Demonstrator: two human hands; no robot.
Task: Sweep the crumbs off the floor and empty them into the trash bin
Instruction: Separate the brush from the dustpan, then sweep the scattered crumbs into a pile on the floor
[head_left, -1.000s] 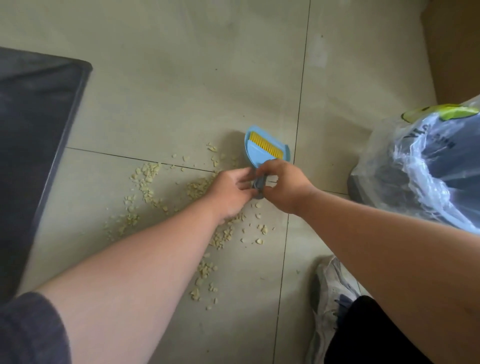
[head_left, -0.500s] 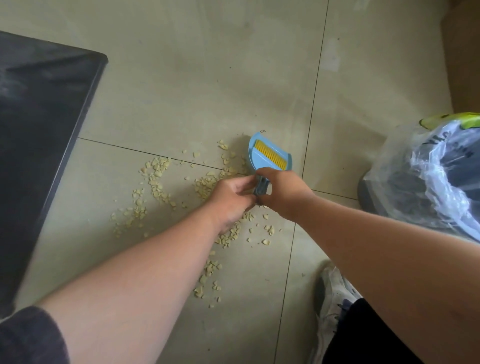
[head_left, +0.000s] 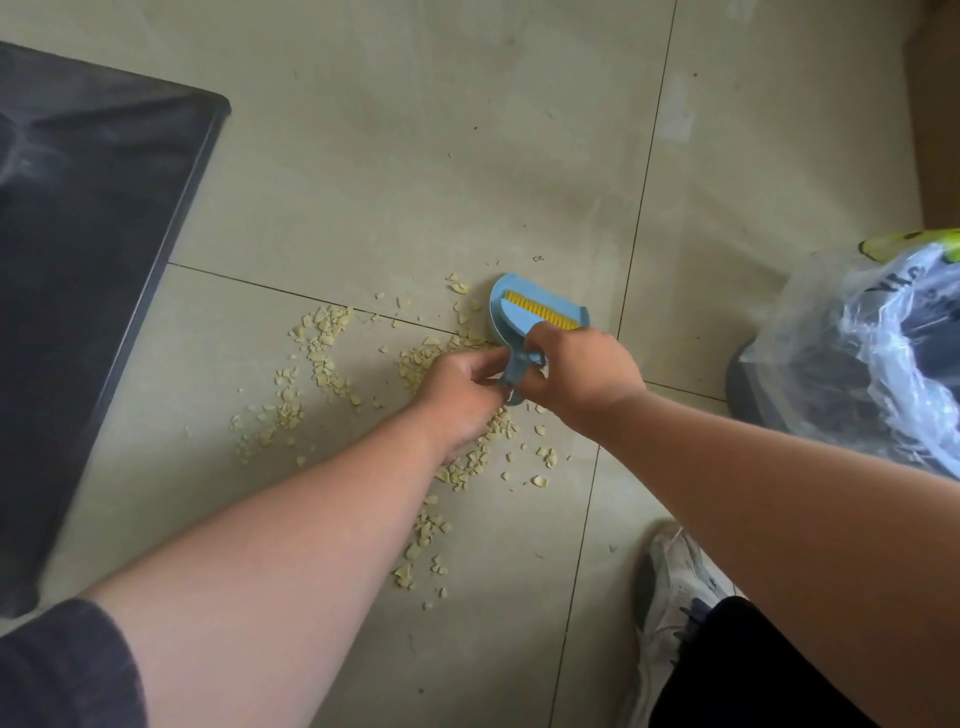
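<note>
Head view: left hand (head_left: 457, 395) and right hand (head_left: 576, 374) both clamped on handle of blue dustpan-and-brush set (head_left: 535, 317) (yellow bristles showing), mid-floor (head_left: 415, 156) beside tile joint. Crumbs (head_left: 322, 358) scattered left of and below hands. Lined trash bin (head_left: 872, 358) at floor's right edge. White shoe (head_left: 670, 597) lower right.

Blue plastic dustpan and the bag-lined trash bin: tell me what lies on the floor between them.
Head view: bare beige tile and one grout line separate the blue plastic dustpan from the bag-lined trash bin; no crumbs.
</note>
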